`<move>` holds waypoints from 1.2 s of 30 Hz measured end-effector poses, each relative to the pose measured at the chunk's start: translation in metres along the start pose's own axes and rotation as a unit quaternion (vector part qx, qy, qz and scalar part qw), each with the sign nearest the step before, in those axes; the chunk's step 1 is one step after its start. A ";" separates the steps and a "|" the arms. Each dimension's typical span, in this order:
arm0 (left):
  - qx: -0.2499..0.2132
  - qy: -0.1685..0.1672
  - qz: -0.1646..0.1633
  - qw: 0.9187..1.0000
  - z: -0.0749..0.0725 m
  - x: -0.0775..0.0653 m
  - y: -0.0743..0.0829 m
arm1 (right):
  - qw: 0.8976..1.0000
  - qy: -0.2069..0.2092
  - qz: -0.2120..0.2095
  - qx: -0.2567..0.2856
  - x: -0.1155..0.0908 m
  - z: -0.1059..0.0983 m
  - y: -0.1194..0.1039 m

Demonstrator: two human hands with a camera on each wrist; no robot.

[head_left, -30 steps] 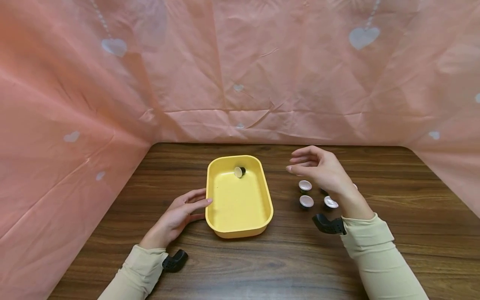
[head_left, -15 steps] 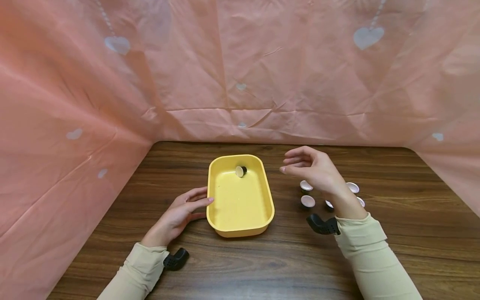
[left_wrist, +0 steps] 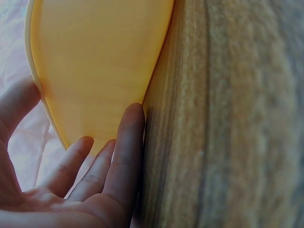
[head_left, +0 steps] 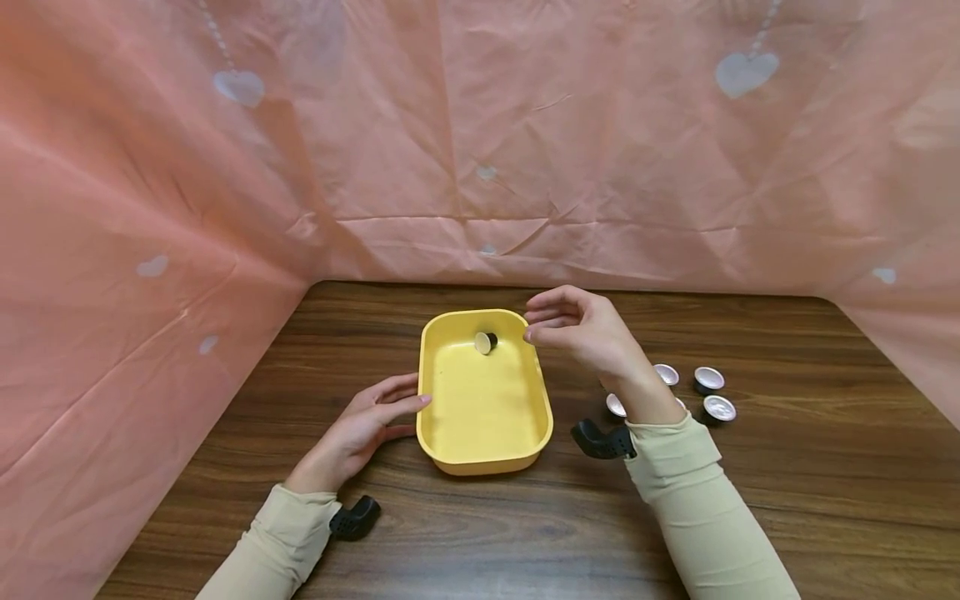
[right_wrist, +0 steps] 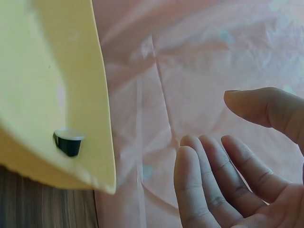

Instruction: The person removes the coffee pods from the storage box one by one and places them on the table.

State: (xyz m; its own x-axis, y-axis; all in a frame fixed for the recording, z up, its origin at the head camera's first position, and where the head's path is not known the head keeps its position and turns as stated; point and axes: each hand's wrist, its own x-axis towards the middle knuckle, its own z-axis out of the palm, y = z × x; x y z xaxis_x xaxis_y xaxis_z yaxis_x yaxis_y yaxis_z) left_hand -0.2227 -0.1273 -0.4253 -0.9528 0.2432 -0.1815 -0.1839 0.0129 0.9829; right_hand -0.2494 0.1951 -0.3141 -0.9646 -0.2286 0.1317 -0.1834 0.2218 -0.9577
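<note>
A yellow tray [head_left: 483, 433] stands on the table, with one dark coffee capsule [head_left: 486, 342] tipped on its side near the far wall inside. My left hand [head_left: 360, 433] rests against the tray's left side, its thumb at the rim and its fingertips on the outer wall [left_wrist: 95, 95]. Over the far right corner of the tray hovers my right hand [head_left: 585, 329]. In the right wrist view, the right hand [right_wrist: 237, 175] has its thumb and relaxed fingers apart, with nothing between them. Several pale-lidded capsules [head_left: 718, 408] stand on the table, some partly hidden behind the right wrist.
The wooden table [head_left: 465, 542] ends at a pink curtain [head_left: 637, 150] at the back, which also runs along the left side. Both wrists carry a black camera mount [head_left: 603, 440] close above the tabletop.
My right hand has moved left from above the capsules to the tray's far right corner, uncovering some capsules. The left hand has stayed on the tray.
</note>
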 end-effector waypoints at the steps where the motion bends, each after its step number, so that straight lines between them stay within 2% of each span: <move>1: 0.000 0.000 0.000 1.000 0.000 0.000 0.000 | 1.000 -0.002 0.000 0.004 0.001 0.003 0.000; 14: -0.002 0.012 -0.010 1.000 0.000 -0.005 -0.001 | 0.998 -0.017 -0.020 0.057 0.016 0.039 -0.006; 19: -0.004 0.017 -0.013 1.000 0.001 -0.004 -0.002 | 0.998 -0.019 -0.021 0.050 0.022 0.051 -0.007; 26: -0.008 0.010 -0.014 1.000 0.006 -0.002 -0.004 | 0.999 -0.004 -0.021 -0.032 0.028 0.059 0.003; 36: -0.015 0.015 -0.010 1.000 0.007 -0.002 -0.004 | 0.988 0.025 -0.043 -0.145 0.046 0.069 0.008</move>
State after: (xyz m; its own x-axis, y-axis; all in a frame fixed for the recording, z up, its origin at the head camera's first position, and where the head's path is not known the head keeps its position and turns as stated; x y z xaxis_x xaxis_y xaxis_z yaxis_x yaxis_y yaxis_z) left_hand -0.2185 -0.1211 -0.4291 -0.9556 0.2146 -0.2021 -0.2096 -0.0125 0.9777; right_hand -0.2817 0.1206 -0.3335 -0.9496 -0.2134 0.2296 -0.3056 0.4680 -0.8292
